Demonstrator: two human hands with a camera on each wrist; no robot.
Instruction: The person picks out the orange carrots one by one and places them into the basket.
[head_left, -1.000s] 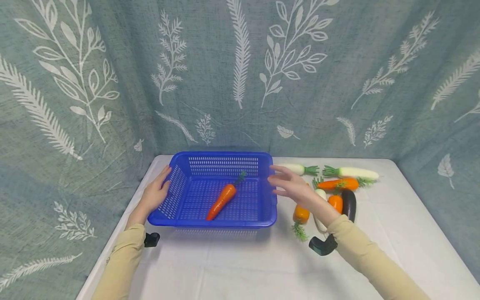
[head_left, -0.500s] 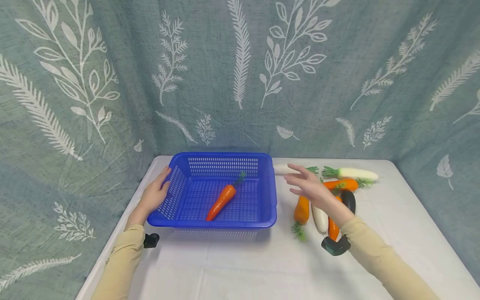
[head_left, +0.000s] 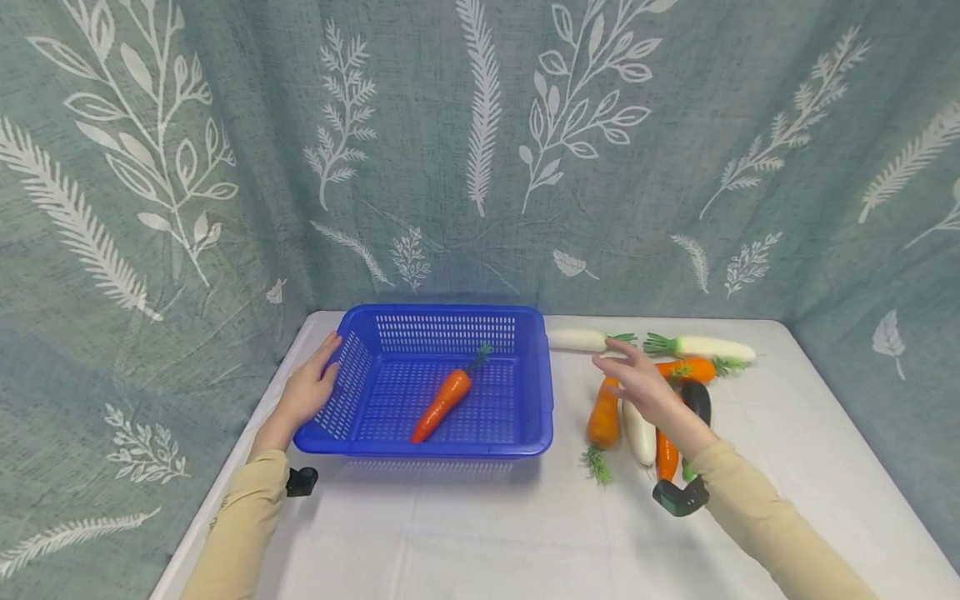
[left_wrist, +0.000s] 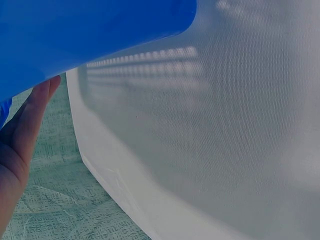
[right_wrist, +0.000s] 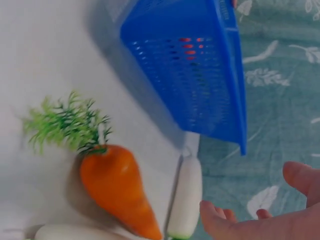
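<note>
A blue plastic basket (head_left: 450, 447) with slotted walls stands on the white table, an orange-red carrot (head_left: 442, 406) lying inside. My left hand (head_left: 302, 390) rests against its left rim; the left wrist view shows straight fingers (left_wrist: 31, 120) reaching up to the blue edge. To the right of the basket, my right hand (head_left: 641, 382) hovers over the vegetables with fingers spread and nothing between them. Below it lie an orange carrot (head_left: 604, 417), a white radish (head_left: 639, 435) and a redder carrot (head_left: 667, 457), whose upper part the hand hides.
Behind the right hand, one white radish (head_left: 576, 338) lies beside the basket and another (head_left: 716, 348) farther right. Another orange carrot (head_left: 697, 369) and a dark eggplant (head_left: 697, 402) lie close by. A green leaf-print curtain (head_left: 442, 167) hangs behind the table.
My right hand has moved away from the basket's right rim, rightward over the vegetables. My left hand, the basket and the carrot inside have stayed in place.
</note>
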